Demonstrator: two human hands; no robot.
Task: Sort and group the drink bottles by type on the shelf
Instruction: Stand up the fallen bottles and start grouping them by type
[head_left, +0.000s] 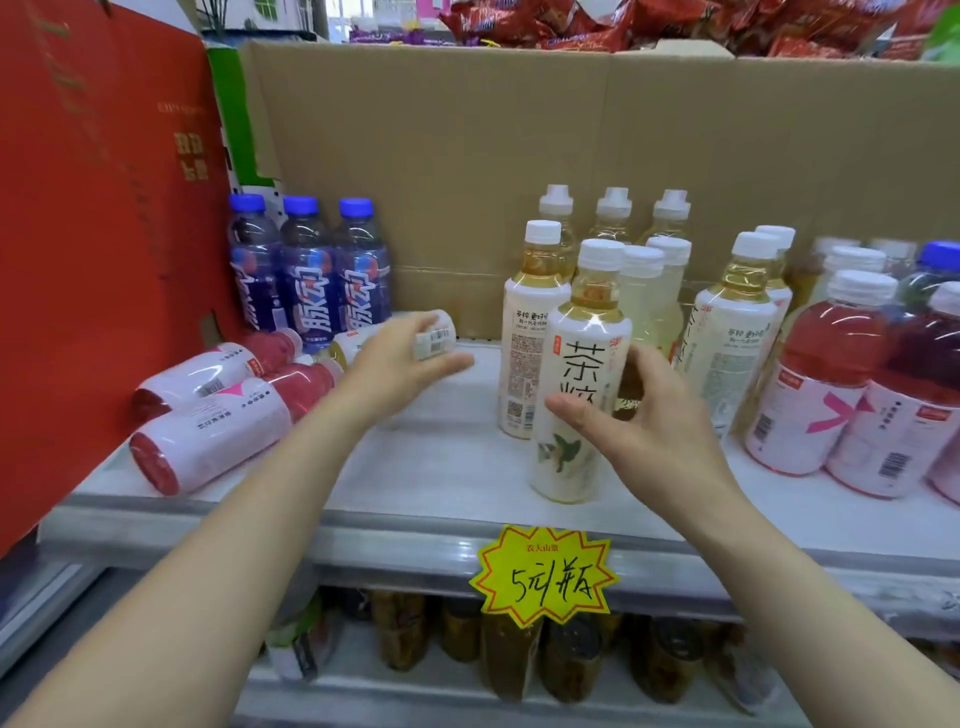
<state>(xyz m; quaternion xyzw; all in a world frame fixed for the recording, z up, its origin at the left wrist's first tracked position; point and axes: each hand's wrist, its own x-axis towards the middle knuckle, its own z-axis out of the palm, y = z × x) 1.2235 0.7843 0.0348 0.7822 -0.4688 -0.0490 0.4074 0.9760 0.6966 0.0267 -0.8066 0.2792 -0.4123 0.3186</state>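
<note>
The left hand (402, 358) reached over the white shelf (457, 467) toward a small tea bottle (410, 340) lying on its side, fingers curled loosely at its barcode end (whether they actually gripped it, I could not tell). The right hand (631, 415) was spread, thumb and fingers on either side of an upright white-labelled tea bottle (582, 374) near the shelf's front, touching it or just beside it. A second tea bottle (530, 332) stood just behind that one. To the left, two red drink bottles (208, 415) lay on their sides before three upright blue-capped bottles (311, 270). More red drink bottles (821, 384) stood at the right. A yellow price tag (545, 574) hung on the shelf edge, and a cardboard box (571, 130) backed the row.
</note>
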